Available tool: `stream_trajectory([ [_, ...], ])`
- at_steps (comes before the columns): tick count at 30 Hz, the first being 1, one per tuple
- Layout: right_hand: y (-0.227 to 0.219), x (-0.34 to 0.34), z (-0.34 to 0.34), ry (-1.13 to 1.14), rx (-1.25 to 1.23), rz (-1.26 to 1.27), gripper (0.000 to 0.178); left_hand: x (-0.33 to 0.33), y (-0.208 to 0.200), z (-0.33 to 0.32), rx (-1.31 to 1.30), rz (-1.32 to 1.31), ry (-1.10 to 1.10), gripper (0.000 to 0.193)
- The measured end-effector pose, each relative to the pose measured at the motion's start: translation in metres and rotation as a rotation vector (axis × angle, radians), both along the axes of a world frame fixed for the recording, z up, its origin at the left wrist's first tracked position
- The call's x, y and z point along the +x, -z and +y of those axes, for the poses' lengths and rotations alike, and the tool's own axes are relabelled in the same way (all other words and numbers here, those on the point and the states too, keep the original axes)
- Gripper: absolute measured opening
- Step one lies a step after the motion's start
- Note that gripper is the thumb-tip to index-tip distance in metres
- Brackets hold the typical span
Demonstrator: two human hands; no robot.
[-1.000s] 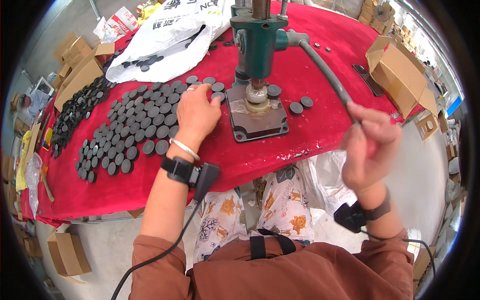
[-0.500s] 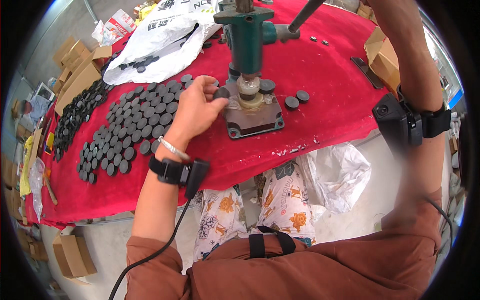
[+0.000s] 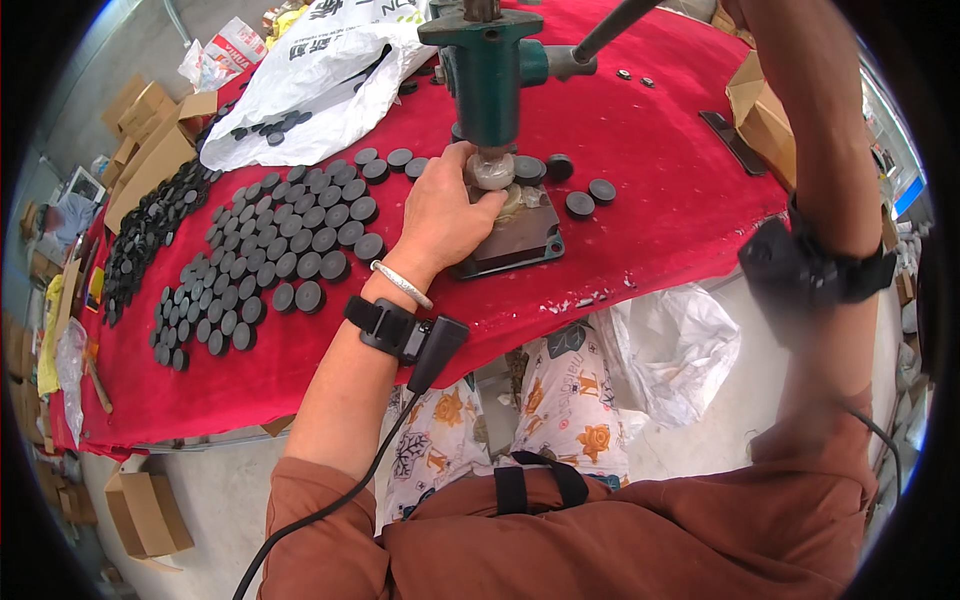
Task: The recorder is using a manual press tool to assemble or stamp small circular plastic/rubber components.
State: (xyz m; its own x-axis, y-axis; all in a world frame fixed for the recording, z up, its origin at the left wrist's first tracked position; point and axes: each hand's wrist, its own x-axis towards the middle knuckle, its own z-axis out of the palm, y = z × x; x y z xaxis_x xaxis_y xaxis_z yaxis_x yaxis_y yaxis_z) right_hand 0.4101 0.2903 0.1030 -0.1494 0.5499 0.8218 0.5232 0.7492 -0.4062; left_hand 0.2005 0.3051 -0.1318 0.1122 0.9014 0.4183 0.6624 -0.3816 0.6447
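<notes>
My left hand (image 3: 447, 212) is at the green hand press (image 3: 487, 85), thumb and fingers curled round the spot under its clear-wrapped ram tip (image 3: 491, 171). Whatever sits between the fingertips is hidden by the hand. Below lies the press's dark metal base plate (image 3: 520, 245), with yellowish wrapping (image 3: 520, 205) near the thumb. Black discs (image 3: 579, 205) rest right of the press, one close behind the ram tip. My right arm reaches up at the right; only a bit of my right hand (image 3: 735, 12) shows at the top edge, fingers out of sight. The press lever (image 3: 620, 28) runs up out of view.
Many black discs (image 3: 290, 240) spread over the red cloth (image 3: 400, 340) left of the press, with a heap of smaller black pieces (image 3: 150, 230) beyond. A white sack (image 3: 320, 110) lies behind. At right are a dark flat phone-like object (image 3: 732, 143) and a cardboard box (image 3: 765, 115).
My left hand has moved right, bringing a black disc to the press; that disc is now out of sight. Another disc has appeared behind the ram tip at right. My right arm stays raised.
</notes>
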Motion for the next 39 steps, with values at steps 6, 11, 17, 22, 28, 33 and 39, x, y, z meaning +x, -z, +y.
stream_trajectory([
  [6, 0.082, 0.006, -0.060, 0.155, 0.141, 0.016, 0.011, -0.006, 0.003, -0.003, -0.020, -0.084, -0.001, 0.053],
  [11, 0.132, 0.005, -0.082, 0.071, 0.294, -0.074, 0.006, -0.007, 0.010, 0.000, 0.023, -0.094, 0.003, 0.058],
  [17, 0.196, 0.006, -0.088, -0.062, 0.257, 0.065, 0.024, -0.011, 0.006, -0.001, -0.012, -0.153, 0.054, 0.060],
  [22, 0.197, 0.009, -0.084, -0.047, 0.334, -0.008, 0.026, -0.009, 0.006, -0.006, -0.073, -0.091, 0.090, 0.067],
  [28, 0.175, 0.012, -0.089, -0.025, 0.330, -0.070, 0.018, -0.007, 0.013, 0.000, -0.107, -0.150, 0.134, 0.070],
  [33, 0.052, -0.007, -0.086, 0.206, 0.039, -0.173, 0.011, -0.019, 0.018, 0.002, 0.026, -0.187, 0.165, 0.068],
  [39, -0.022, -0.004, 0.011, 0.113, -0.134, -0.098, 0.026, -0.058, -0.009, -0.058, 0.102, 0.470, -0.271, 0.039],
])
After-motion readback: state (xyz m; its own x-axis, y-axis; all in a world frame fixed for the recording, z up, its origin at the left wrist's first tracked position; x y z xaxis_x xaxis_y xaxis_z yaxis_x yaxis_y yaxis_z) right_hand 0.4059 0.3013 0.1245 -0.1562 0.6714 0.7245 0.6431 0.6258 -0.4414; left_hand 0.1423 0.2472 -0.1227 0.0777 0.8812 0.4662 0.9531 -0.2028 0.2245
